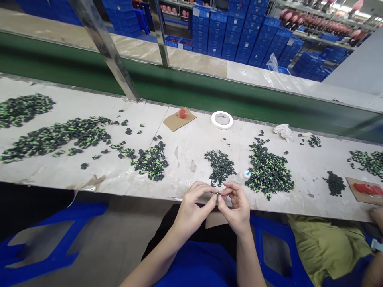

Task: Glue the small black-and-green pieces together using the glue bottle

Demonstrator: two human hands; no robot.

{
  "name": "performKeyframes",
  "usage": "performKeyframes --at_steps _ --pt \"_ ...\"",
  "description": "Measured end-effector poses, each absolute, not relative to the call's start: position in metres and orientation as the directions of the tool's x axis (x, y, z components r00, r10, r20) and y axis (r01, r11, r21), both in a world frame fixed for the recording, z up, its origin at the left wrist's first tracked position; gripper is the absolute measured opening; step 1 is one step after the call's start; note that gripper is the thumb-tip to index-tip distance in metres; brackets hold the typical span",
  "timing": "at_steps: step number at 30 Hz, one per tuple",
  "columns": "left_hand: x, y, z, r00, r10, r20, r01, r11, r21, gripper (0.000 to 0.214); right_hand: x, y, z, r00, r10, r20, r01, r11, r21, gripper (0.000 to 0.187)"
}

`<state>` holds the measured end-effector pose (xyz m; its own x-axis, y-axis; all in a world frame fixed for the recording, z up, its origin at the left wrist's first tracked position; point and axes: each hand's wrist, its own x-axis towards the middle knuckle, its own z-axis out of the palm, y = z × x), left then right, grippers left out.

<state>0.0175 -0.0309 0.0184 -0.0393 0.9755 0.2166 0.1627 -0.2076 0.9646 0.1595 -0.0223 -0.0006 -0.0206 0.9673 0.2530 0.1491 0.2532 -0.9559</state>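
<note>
Both hands meet at the table's front edge. Between the fingertips of my left hand and my right hand is a small dark part with green spots; its exact kind is too small to make out. Thumbs and index fingers of both hands pinch it. Just beyond my fingers lies a heap of small dark pieces. To its right is a bigger heap of black-and-green parts. A small white bottle with a blue tip lies between these heaps.
Left along the table lie more black-and-green parts and a long heap. Toward the back are a red cup on cardboard, a tape roll and crumpled tissue. Another person's hand shows at right.
</note>
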Motion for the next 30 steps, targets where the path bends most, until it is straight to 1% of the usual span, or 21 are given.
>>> performKeyframes --at_steps 5,7,11,15,17,19,21,23,24,26,27,28,30 --pt "0.017 -0.030 0.015 -0.019 0.979 0.202 0.153 -0.196 0.969 0.012 0.164 -0.023 0.005 -0.044 0.959 0.278 0.219 0.281 -0.934 0.032" --pt "0.016 -0.030 0.013 -0.016 0.985 0.171 0.165 -0.166 0.972 0.013 0.166 -0.025 0.007 -0.048 0.960 0.277 0.249 0.280 -0.927 0.034" --pt "0.016 -0.031 0.011 -0.001 0.995 0.098 0.180 -0.096 0.979 0.023 0.172 -0.029 0.008 -0.065 0.966 0.250 0.295 0.258 -0.920 0.034" --pt "0.018 -0.030 0.012 0.072 0.993 0.098 0.179 -0.109 0.978 0.022 0.179 -0.032 0.007 -0.060 0.973 0.224 0.346 0.231 -0.909 0.032" --pt "0.014 -0.027 0.012 0.096 0.989 0.111 0.212 -0.129 0.969 0.027 0.186 -0.030 0.007 -0.045 0.972 0.230 0.374 0.230 -0.899 0.033" --pt "0.003 -0.021 0.010 0.051 0.988 0.149 0.302 -0.157 0.940 0.029 0.197 -0.024 0.008 0.036 0.962 0.272 0.410 0.234 -0.881 0.035" --pt "-0.016 -0.014 0.005 -0.069 0.975 0.209 0.449 -0.157 0.880 0.022 0.211 -0.015 0.011 0.205 0.911 0.358 0.472 0.228 -0.852 0.040" --pt "-0.039 -0.006 -0.001 -0.216 0.939 0.266 0.604 -0.086 0.792 0.018 0.225 -0.005 0.013 0.366 0.809 0.459 0.574 0.192 -0.796 0.045" --pt "-0.051 -0.002 -0.004 -0.287 0.912 0.294 0.662 -0.033 0.749 0.016 0.232 -0.001 0.014 0.389 0.773 0.502 0.641 0.165 -0.750 0.049" --pt "-0.071 0.006 -0.010 -0.378 0.849 0.369 0.737 0.035 0.675 0.013 0.240 0.005 0.014 0.343 0.742 0.575 0.767 0.131 -0.627 0.055" --pt "-0.078 0.010 -0.013 -0.392 0.830 0.396 0.765 0.055 0.642 0.012 0.241 0.006 0.013 0.293 0.744 0.600 0.813 0.136 -0.566 0.058" --pt "-0.084 0.014 -0.015 -0.385 0.826 0.412 0.788 0.061 0.613 0.012 0.241 0.006 0.010 0.237 0.754 0.612 0.844 0.152 -0.514 0.060" --pt "-0.089 0.020 -0.019 -0.329 0.846 0.420 0.824 0.039 0.566 0.014 0.235 0.007 0.002 0.141 0.791 0.595 0.871 0.187 -0.455 0.066"
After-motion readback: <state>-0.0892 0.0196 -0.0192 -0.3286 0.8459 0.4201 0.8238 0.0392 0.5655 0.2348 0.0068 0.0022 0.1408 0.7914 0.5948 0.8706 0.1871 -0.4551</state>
